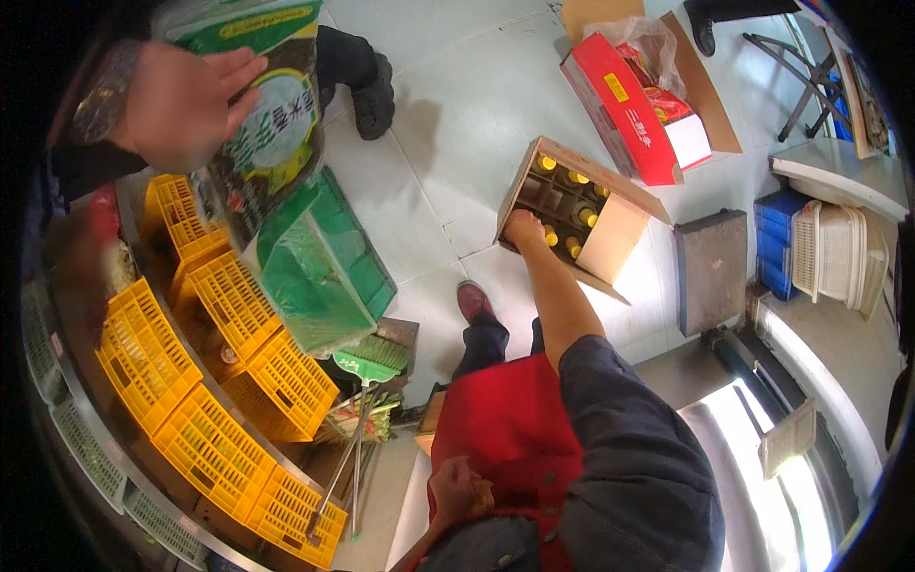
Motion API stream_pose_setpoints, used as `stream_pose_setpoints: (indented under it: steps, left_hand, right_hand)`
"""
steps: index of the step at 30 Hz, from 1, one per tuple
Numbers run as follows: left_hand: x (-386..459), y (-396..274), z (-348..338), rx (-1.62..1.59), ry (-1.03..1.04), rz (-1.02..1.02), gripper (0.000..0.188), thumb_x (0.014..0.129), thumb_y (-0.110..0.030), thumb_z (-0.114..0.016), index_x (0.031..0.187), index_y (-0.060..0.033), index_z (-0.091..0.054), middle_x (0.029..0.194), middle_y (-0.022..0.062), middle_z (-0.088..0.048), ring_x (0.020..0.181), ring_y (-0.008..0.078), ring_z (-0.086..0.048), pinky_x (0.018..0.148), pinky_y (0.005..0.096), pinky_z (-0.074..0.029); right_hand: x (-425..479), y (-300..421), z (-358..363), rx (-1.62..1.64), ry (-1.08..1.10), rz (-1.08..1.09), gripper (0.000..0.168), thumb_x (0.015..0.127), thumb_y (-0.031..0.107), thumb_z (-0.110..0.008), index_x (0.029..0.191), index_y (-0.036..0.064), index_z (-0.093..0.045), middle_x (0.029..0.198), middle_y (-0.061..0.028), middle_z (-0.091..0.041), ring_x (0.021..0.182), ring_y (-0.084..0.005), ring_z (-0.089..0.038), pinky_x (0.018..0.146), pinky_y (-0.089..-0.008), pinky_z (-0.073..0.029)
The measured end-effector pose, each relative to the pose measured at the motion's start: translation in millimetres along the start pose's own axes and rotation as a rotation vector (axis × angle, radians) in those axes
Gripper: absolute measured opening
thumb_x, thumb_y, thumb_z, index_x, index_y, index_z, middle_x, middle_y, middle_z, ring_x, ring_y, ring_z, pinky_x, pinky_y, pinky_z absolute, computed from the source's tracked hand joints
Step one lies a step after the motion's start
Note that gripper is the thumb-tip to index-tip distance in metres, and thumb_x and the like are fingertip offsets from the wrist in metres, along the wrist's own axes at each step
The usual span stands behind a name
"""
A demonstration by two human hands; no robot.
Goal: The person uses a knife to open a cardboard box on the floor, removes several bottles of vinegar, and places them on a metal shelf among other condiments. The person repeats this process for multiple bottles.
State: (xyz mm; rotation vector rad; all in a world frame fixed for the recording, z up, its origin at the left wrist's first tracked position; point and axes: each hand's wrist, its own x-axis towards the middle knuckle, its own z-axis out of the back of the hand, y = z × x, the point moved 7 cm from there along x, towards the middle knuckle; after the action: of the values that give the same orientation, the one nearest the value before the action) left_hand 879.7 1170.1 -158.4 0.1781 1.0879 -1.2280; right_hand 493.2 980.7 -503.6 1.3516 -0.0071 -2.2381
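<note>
A cardboard box [622, 239] stands on the floor with its flaps up. Inside are several yellow-capped bottles [587, 217] and cardboard dividers. My right hand [525, 227] reaches into the near left corner of this box, beside the bottles. Its fingertips are hidden, so what they grip cannot be told. Against my red apron [511, 422] rests my left hand [455, 487], its fingers curled by a small tan thing [482, 495]. Whether the hand holds that thing is unclear.
Another person's hand [239, 89] is beside a printed plastic sack [275, 129]. Yellow crates [236, 307] and a green crate [343, 250] stand left, with a broom [379, 354] nearby. An open red carton [615, 107] sits beyond the box; a platform scale [711, 272] lies right.
</note>
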Motion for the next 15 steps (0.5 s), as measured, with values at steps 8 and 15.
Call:
stream_pose_setpoints:
  steps: [8,15]
  left_hand:
    - [-4.5,-14.8,-13.1,-0.317,0.032,0.2,0.014,0.096,-0.005,-0.056,0.103,0.0002,-0.066,0.075,0.0096,-0.068,0.063,0.0149,-0.063,0.055,0.0293,-0.051]
    - [-10.7,-25.1,-16.6,-0.39,0.239,0.184,0.012,0.099,-0.01,-0.053,0.104,-0.0011,-0.061,0.073,0.0085,-0.063,0.052,0.0145,-0.057,0.044,0.0323,-0.047]
  right_hand:
    - [-21.9,1.0,23.1,-0.05,-0.159,0.093,0.026,0.09,0.015,-0.054,0.101,0.002,-0.073,0.108,-0.0212,-0.07,0.102,-0.0372,-0.069,0.087,-0.0439,-0.057]
    - [-179.7,8.2,111.9,-0.081,-0.285,0.316,0.019,0.086,0.013,-0.055,0.087,0.0,-0.068,0.096,-0.0264,-0.068,0.092,-0.0438,-0.067,0.083,-0.0519,-0.054]
